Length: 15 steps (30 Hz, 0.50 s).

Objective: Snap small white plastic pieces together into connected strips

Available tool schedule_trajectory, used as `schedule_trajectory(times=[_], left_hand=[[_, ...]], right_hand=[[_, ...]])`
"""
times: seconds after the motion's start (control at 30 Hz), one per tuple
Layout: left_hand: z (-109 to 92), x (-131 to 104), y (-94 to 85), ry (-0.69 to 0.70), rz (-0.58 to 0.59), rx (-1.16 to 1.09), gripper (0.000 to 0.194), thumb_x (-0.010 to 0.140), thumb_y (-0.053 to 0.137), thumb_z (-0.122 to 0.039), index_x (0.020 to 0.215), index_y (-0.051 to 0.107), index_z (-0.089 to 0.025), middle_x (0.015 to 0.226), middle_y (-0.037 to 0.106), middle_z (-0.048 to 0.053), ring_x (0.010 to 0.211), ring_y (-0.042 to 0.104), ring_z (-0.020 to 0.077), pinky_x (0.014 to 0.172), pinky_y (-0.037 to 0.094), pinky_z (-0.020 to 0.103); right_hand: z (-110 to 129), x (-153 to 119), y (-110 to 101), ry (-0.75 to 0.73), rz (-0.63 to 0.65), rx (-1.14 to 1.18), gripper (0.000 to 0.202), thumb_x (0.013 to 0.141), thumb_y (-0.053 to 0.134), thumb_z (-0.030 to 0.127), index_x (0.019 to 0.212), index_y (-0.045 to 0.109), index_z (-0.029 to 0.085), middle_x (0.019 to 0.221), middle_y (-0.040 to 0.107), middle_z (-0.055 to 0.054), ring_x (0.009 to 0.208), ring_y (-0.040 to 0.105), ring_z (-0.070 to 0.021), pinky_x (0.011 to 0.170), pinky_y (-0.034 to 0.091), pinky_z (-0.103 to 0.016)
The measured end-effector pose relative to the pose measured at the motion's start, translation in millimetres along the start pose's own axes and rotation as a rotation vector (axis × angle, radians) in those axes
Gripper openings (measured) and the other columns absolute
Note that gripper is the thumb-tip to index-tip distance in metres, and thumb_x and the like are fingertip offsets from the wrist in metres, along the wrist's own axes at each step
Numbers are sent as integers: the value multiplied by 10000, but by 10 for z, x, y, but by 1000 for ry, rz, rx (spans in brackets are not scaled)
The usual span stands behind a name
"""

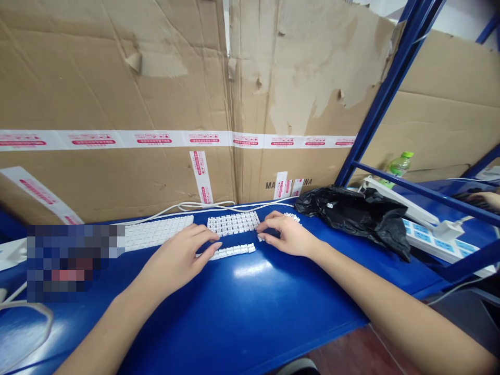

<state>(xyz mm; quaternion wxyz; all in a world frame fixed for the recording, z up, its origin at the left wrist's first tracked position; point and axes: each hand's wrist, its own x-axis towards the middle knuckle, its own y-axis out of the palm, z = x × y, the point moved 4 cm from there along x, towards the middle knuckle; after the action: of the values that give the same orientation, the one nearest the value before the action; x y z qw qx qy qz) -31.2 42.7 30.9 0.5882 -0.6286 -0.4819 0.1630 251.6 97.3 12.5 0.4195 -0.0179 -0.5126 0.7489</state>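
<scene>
A block of small white pieces that look like keycaps [233,224] lies on the blue tabletop in neat rows. In front of it runs a shorter row of similar white pieces [236,251]. My left hand [185,247] is at this row's left end, thumb and fingers slightly apart, covering part of it. At the block's right edge, my right hand [285,234] has its thumb and fingers bent around a small white keycap [261,237]. More white keycaps [292,217] show behind the right hand. A white keyboard [156,230] lies behind my left hand, partly covered by it.
White cables [187,205] run along the cardboard wall [117,94] at the back. A crumpled black plastic bag [359,213] lies to the right, beside a power strip [429,239]. A blue metal frame [385,99] and green-capped bottle [398,166] stand there. A blurred patch hides something at left.
</scene>
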Motion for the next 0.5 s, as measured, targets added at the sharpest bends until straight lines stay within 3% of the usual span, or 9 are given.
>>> schedule_trajectory(times=[0.2, 0.5], left_hand=[[7, 5, 64, 27, 41, -20, 317, 1130, 516, -432, 1168, 762, -236, 1151, 775, 89, 1113, 665, 303, 976, 533, 444], [-30, 7, 114, 46, 54, -51, 282, 1122, 541, -404, 1159, 776, -252, 1149, 783, 77, 1115, 666, 306, 960, 532, 435]], right_hand=[[98, 23, 150, -50, 52, 89, 409, 922, 888, 330, 1295, 760, 223, 1271, 792, -105, 1269, 607, -297, 1103, 551, -493], [105, 92, 296, -86, 72, 127, 250, 922, 885, 253, 1155, 796, 231, 1270, 811, -73, 1238, 638, -274, 1132, 523, -491]])
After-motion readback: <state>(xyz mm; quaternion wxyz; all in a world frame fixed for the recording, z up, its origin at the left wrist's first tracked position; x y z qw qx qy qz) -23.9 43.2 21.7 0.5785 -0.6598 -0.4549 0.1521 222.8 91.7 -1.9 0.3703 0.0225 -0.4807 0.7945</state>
